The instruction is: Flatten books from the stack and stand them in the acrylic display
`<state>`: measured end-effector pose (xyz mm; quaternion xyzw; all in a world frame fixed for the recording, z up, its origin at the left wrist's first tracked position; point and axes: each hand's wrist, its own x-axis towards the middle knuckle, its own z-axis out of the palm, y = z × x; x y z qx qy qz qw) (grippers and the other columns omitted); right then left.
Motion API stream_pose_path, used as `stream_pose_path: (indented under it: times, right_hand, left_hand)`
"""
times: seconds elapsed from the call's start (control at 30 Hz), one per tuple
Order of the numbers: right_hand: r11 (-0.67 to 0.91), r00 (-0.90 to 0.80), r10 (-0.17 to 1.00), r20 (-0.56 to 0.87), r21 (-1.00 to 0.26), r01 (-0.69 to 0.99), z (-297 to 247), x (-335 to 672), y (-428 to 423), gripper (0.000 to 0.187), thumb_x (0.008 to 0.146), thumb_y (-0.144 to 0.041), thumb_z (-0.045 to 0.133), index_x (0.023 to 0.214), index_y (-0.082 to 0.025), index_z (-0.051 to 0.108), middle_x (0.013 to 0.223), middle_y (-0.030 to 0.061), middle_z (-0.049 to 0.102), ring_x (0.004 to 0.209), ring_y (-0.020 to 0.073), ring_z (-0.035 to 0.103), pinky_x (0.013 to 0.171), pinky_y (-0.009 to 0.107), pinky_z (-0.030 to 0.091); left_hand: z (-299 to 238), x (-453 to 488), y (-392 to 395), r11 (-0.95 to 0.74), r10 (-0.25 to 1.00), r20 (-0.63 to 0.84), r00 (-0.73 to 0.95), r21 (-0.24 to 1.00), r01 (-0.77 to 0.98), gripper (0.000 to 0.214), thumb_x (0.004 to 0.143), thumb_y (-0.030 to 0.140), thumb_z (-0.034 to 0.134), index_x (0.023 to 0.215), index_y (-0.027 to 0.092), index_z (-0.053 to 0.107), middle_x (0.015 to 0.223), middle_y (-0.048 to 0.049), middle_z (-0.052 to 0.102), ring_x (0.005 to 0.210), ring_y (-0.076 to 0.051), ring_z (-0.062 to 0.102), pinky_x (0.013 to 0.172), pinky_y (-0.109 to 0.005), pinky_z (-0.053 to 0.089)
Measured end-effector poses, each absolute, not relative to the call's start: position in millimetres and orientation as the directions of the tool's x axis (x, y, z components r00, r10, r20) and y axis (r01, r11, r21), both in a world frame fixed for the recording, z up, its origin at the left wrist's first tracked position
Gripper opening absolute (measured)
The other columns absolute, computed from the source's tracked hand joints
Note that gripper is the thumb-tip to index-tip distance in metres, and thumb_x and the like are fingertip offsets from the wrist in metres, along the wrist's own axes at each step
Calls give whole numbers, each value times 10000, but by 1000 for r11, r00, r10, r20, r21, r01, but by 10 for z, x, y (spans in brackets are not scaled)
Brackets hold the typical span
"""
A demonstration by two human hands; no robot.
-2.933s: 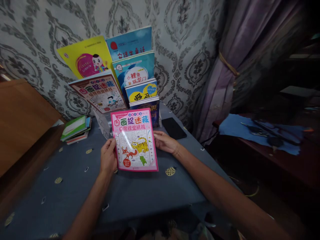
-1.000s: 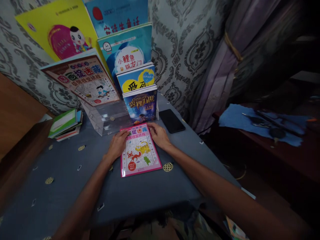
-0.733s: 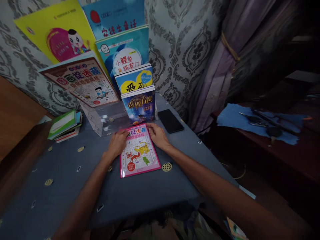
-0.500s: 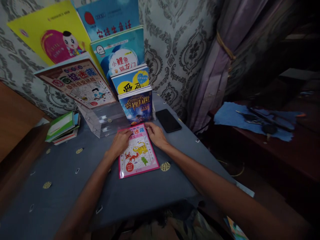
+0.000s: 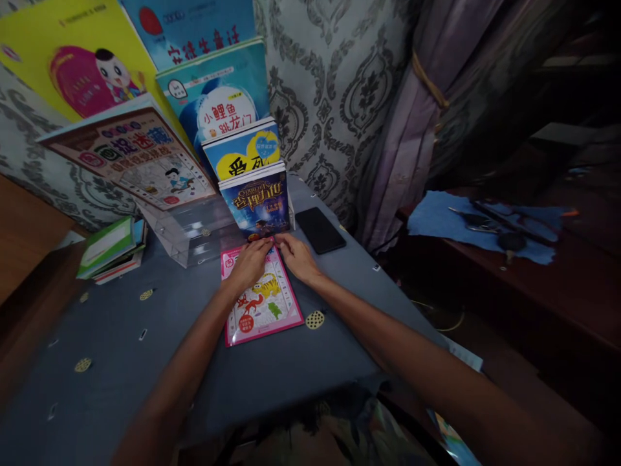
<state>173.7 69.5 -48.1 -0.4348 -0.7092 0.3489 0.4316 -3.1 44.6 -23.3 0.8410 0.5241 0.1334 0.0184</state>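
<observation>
A pink picture book (image 5: 262, 310) with a tiger and a fox on its cover lies flat on the blue-grey tablecloth (image 5: 145, 349). My left hand (image 5: 250, 262) lies across its upper part, fingers stretched flat, with the fingertips at the foot of a dark blue book (image 5: 256, 200). My right hand (image 5: 297, 256) rests flat on the book's top right corner, fingers pointing left toward the other hand. Neither hand grips anything. The dark blue book stands in the front row of a clear tiered stand (image 5: 191, 228).
Behind it the stand holds a yellow-and-blue book (image 5: 241, 152), a teal book (image 5: 213, 97), a tan puzzle book (image 5: 130, 152) and a yellow book (image 5: 72, 61). A black phone (image 5: 320, 230) lies right of the stand. A book pile (image 5: 110, 249) sits left. A curtain (image 5: 402, 136) hangs right.
The pink book was held up in both hands, and now lies flat on the cloth. Both hands have slid inward to its top edge, close to the dark blue book.
</observation>
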Motion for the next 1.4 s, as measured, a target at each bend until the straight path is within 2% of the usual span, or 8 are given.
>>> stream_pose_path:
  times: [0.2, 0.47, 0.63, 0.77, 0.93, 1.07, 1.2, 1.4]
  right_hand:
    - [394, -265, 912, 312, -845, 361, -416, 1741, 674, 342, 963, -185, 443, 1219, -218, 667, 1178, 94, 739, 1131, 267, 668, 1028, 439, 495]
    - [413, -273, 905, 325, -825, 387, -415, 1738, 677, 379, 960, -179, 426, 1247, -226, 669, 1187, 74, 746, 1123, 252, 668, 1015, 421, 504]
    - [418, -276, 903, 328, -818, 394, -437, 1728, 690, 366, 970, -189, 406, 1233, -181, 661, 1182, 99, 746, 1108, 253, 676, 1001, 420, 512]
    - [417, -289, 902, 321, -820, 392, -422, 1730, 687, 361, 971, -184, 403, 1222, -181, 662, 1179, 105, 745, 1097, 256, 683, 990, 421, 515]
    - [408, -284, 906, 314, -824, 393, -409, 1732, 681, 347, 979, -185, 403, 1208, -172, 663, 1178, 104, 743, 1092, 242, 683, 987, 397, 512]
    - [408, -287, 905, 312, -828, 385, -416, 1738, 675, 336, 989, -195, 410, 1203, -175, 668, 1152, 91, 748, 1065, 226, 686, 967, 374, 514]
    - [417, -296, 900, 321, -833, 363, -422, 1741, 675, 324, 992, -198, 422, 1178, -202, 688, 1118, 61, 753, 1049, 213, 680, 965, 362, 507]
    - [422, -297, 899, 323, -822, 382, -413, 1732, 672, 320, 985, -191, 424, 1146, -178, 701, 1111, 76, 754, 1025, 218, 680, 948, 360, 506]
  left_hand:
    - [-224, -11, 440, -429, 897, 201, 394, 173, 887, 519, 935, 57, 410, 1421, 160, 560, 1489, -142, 565, 1377, -275, 519, 1112, -469, 415]
    - [-198, -23, 222, -532, 844, 219, 489, 237, 813, 473, 948, 101, 436, 1376, 200, 611, 1465, -118, 592, 1372, -255, 526, 1166, -491, 377]
    - [-206, 13, 112, -545, 835, 243, 493, 253, 799, 474, 962, 101, 423, 1382, 222, 608, 1452, -110, 606, 1362, -238, 537, 1166, -492, 378]
    - [-225, 28, 121, -535, 841, 244, 483, 233, 812, 487, 964, 105, 427, 1409, 225, 584, 1458, -116, 600, 1377, -246, 524, 1158, -515, 385]
    - [-215, 18, 33, -559, 822, 267, 503, 209, 802, 435, 969, 121, 452, 1349, 219, 639, 1406, -117, 642, 1342, -257, 561, 1128, -509, 428]
    - [-215, 34, -134, -609, 789, 273, 551, 220, 762, 435, 956, 81, 447, 1312, 214, 659, 1387, -109, 657, 1352, -253, 556, 1119, -524, 436]
    - [-219, 87, -246, -573, 813, 268, 516, 215, 791, 442, 946, 55, 454, 1310, 204, 657, 1397, -121, 648, 1358, -267, 549, 1118, -557, 423]
    - [-179, 125, -393, -611, 789, 241, 565, 205, 765, 478, 910, 27, 499, 1326, 214, 646, 1401, -122, 644, 1357, -276, 549, 1104, -555, 438]
